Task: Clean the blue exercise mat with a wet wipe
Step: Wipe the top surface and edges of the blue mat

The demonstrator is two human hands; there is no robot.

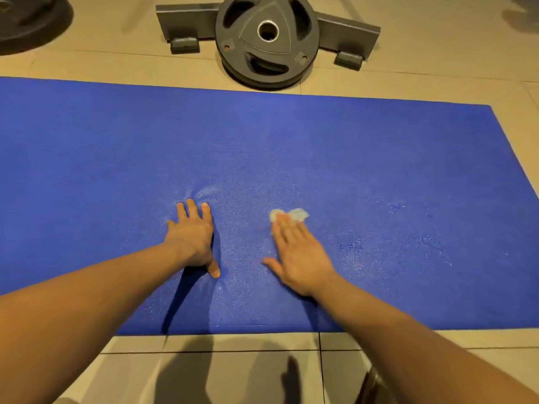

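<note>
The blue exercise mat (pixel 291 147) lies flat across the tiled floor and fills the middle of the view. My right hand (pixel 300 255) lies flat on the mat, its straight fingers pressing a small crumpled whitish wet wipe (pixel 297 214) that shows past the fingertips. My left hand (pixel 194 237) is planted on the mat to the left with spread fingers, denting the foam at the fingertips. Damp speckled patches show on the mat around and to the right of the wipe.
A dark weight plate (pixel 267 39) leans on a grey metal stand (pixel 350 33) just beyond the mat's far edge. Another dark plate (pixel 32 21) lies at the top left. Beige floor tiles (pixel 233 371) run along the mat's near edge.
</note>
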